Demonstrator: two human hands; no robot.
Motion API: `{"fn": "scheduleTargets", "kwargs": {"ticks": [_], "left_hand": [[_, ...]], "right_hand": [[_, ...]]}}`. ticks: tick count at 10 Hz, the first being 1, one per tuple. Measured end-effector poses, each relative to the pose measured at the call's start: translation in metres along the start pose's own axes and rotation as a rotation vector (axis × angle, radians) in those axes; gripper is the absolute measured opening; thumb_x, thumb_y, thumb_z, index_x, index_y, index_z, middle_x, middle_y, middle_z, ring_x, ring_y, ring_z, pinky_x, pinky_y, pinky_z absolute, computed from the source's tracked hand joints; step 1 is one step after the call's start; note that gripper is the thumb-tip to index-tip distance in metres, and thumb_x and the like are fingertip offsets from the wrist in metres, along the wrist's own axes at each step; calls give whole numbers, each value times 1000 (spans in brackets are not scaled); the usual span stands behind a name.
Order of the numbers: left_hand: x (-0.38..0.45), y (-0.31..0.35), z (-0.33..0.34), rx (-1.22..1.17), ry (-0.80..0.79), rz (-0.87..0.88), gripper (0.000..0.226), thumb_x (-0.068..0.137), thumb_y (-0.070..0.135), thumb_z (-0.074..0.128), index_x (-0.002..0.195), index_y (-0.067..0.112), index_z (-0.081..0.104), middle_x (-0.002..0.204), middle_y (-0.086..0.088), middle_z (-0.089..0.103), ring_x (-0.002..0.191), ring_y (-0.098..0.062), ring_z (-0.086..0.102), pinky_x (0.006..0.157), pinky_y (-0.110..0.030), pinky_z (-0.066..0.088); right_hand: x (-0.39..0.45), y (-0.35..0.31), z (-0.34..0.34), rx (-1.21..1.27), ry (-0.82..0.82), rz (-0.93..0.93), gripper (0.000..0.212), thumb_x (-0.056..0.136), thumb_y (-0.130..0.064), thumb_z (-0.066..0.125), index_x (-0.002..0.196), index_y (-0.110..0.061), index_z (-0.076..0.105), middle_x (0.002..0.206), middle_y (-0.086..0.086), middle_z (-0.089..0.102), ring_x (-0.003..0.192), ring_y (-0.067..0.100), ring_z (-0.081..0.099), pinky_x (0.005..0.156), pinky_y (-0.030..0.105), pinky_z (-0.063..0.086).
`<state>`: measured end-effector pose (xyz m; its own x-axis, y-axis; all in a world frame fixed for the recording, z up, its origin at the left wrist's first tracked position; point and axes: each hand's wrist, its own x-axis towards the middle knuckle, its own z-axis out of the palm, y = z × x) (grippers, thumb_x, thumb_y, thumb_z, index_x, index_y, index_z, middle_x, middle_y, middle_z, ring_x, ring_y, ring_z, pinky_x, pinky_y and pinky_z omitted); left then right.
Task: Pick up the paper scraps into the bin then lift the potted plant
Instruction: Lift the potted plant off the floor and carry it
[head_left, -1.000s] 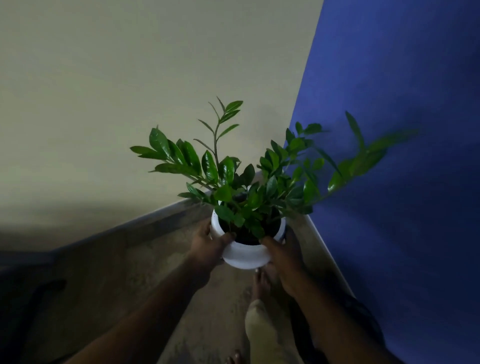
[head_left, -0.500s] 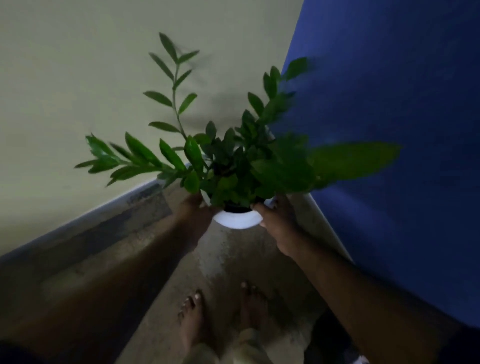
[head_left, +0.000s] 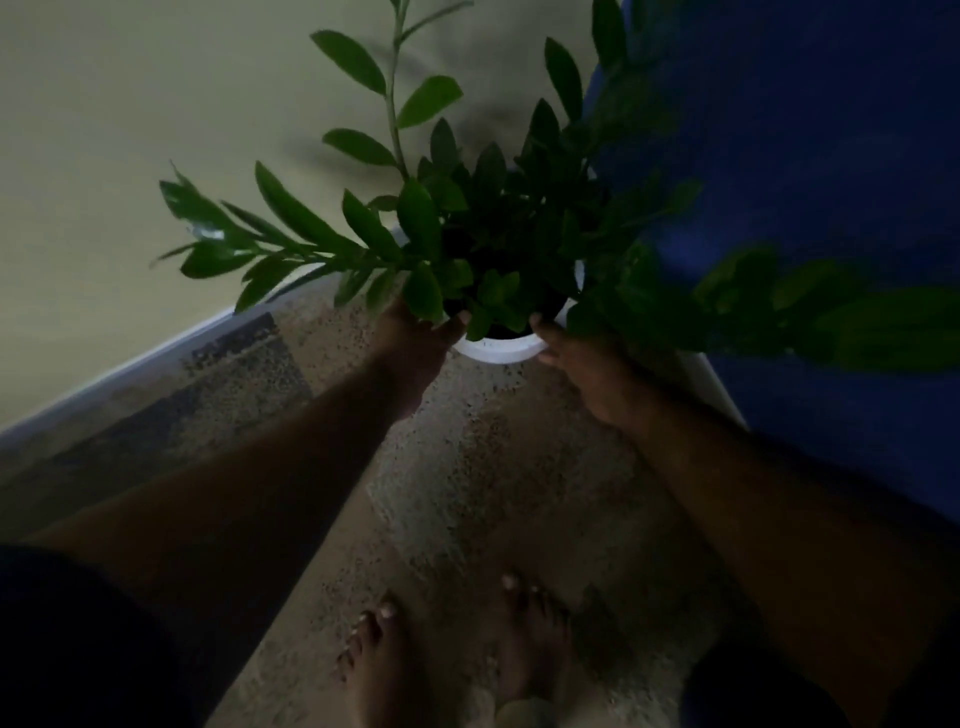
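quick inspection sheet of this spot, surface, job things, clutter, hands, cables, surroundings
surface: speckled floor with a darker patch on the left; dim light.
job's things: potted plant in a white pot, held up between both hands above the floor. paper scraps and bin: nothing seen.
clutter: nothing seen.
hands: left hand grips the pot's left side, thumb over the rim; right hand grips the right side, thumb at the rim.
cables: nothing seen.
surroundings: pale wall on the left, blue wall on the right, meeting in a corner behind the leaves; white skirting along the base; the person's bare feet below.
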<state>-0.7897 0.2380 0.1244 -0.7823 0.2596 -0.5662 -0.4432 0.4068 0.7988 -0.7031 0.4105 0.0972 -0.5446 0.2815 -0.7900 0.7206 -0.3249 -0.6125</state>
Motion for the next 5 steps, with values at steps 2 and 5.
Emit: {"fn": "scheduleTargets", "kwargs": {"ticks": [2,5], "left_hand": [[9,-24,2,-93,-72,63,67,88,34,68,146,29,35,150,4,43,134,-10,41,89,-13,50],[-102,-16,-41,787,27,269,73,93,62,38,152,21,24,159,-3,27,147,-22,23,116,-41,25]], "right_hand": [[12,-5,4,-112,115,-150,67,89,-36,64,147,-24,33,152,7,37,135,23,40,112,41,36],[-105,23,52,-773,205,-234,78,90,-48,57,152,-16,22,158,9,27,145,24,26,116,39,28]]}}
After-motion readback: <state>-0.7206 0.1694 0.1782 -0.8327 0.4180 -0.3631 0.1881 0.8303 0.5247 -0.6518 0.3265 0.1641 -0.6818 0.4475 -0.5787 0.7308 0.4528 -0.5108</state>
